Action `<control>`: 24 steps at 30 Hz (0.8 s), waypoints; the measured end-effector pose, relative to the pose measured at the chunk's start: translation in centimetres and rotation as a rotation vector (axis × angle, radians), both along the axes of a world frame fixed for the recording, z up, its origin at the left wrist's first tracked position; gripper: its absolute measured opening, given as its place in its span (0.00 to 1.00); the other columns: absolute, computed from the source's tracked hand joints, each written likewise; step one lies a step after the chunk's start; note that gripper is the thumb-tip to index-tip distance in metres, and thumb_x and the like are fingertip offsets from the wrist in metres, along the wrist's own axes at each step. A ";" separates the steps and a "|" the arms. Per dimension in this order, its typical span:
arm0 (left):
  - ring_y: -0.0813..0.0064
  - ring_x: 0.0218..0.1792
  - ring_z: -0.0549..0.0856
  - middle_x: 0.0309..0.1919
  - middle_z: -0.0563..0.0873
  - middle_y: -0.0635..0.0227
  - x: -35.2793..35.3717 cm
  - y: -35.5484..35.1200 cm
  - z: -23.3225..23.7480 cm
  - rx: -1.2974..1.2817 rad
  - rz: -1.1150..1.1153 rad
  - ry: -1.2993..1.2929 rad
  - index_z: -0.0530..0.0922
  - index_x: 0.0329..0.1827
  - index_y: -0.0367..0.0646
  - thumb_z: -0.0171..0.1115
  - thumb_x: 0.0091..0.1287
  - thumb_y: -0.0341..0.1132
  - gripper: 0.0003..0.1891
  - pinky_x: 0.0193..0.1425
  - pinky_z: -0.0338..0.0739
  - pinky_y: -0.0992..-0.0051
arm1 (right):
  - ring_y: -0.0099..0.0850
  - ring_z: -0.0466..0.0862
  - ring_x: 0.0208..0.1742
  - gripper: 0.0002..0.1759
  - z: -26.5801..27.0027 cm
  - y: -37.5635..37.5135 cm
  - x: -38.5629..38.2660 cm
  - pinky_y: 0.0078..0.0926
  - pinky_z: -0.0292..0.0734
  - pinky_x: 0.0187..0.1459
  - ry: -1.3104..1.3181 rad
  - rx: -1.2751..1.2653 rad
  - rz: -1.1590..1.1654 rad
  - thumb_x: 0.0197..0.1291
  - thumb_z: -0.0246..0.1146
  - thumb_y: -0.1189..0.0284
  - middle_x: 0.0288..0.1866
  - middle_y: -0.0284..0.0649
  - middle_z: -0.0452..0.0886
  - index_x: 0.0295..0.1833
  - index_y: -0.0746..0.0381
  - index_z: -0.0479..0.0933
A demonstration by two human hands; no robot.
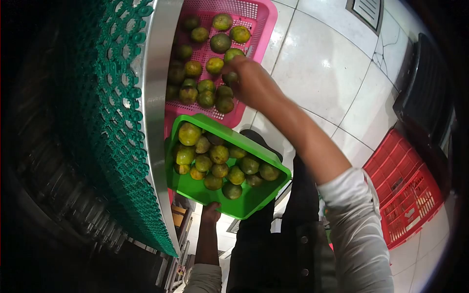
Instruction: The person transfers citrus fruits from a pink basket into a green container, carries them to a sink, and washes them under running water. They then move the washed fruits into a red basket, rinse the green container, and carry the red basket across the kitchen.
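A green tray (195,189) holding several green-yellow citrus fruits (219,155) is tilted in front of my body. My left hand (211,213) grips its near edge, with the fingers partly hidden by the tray. Beyond it, a pink perforated basket (266,29) holds more of the same fruits. My right hand (244,80) reaches over the basket's right side, its fingers curled down at a green fruit (234,54). The fingertips are hidden, so whether they hold a fruit is unclear.
A metal-edged counter (155,97) with a green perforated mat (124,112) runs along the left. Red crates (405,195) stand on the tiled floor at the right, below a black object (425,93). A floor drain (366,10) lies at the top right.
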State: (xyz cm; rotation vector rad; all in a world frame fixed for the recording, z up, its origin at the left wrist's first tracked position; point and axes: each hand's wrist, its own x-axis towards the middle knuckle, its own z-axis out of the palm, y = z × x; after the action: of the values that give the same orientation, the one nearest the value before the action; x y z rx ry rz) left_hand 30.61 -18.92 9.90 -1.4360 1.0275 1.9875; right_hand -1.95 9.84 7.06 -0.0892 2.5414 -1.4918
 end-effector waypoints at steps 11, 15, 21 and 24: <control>0.68 0.38 0.79 0.38 0.78 0.65 -0.1 0.8 0.9 -0.072 -0.042 -0.245 0.71 0.47 0.40 0.55 0.45 0.18 0.22 0.39 0.75 0.72 | 0.43 0.80 0.40 0.14 -9.4 -13.7 -2.3 0.39 0.75 0.44 -0.437 0.486 0.152 0.48 0.58 0.69 0.37 0.53 0.78 0.39 0.66 0.76; 0.70 0.37 0.79 0.37 0.78 0.65 4.7 -3.3 -1.4 -0.215 -0.780 -0.050 0.71 0.46 0.40 0.54 0.45 0.18 0.21 0.39 0.75 0.73 | 0.43 0.79 0.45 0.16 -9.4 -14.1 -2.1 0.38 0.74 0.46 -0.387 0.555 0.136 0.48 0.57 0.67 0.49 0.55 0.73 0.41 0.66 0.76; 0.69 0.39 0.78 0.39 0.78 0.64 0.0 1.1 -0.7 0.004 0.086 -0.123 0.72 0.44 0.40 0.52 0.45 0.15 0.21 0.45 0.73 0.70 | 0.49 0.77 0.46 0.13 -11.5 -10.9 -1.3 0.39 0.73 0.47 -0.255 0.225 0.079 0.46 0.57 0.73 0.44 0.52 0.77 0.39 0.65 0.77; 0.69 0.44 0.77 0.43 0.77 0.64 -0.2 1.4 -0.6 -0.051 0.035 -0.209 0.71 0.49 0.40 0.52 0.44 0.15 0.25 0.49 0.71 0.71 | 0.48 0.78 0.44 0.12 -12.1 -10.0 -1.6 0.40 0.74 0.46 -0.266 0.336 0.405 0.44 0.58 0.75 0.39 0.49 0.79 0.37 0.64 0.78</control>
State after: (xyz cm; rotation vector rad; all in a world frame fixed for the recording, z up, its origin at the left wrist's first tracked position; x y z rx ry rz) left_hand 30.45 -17.55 9.31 -1.6598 0.9730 1.7997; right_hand -3.53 -0.17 -5.06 -0.3117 2.3391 -0.8564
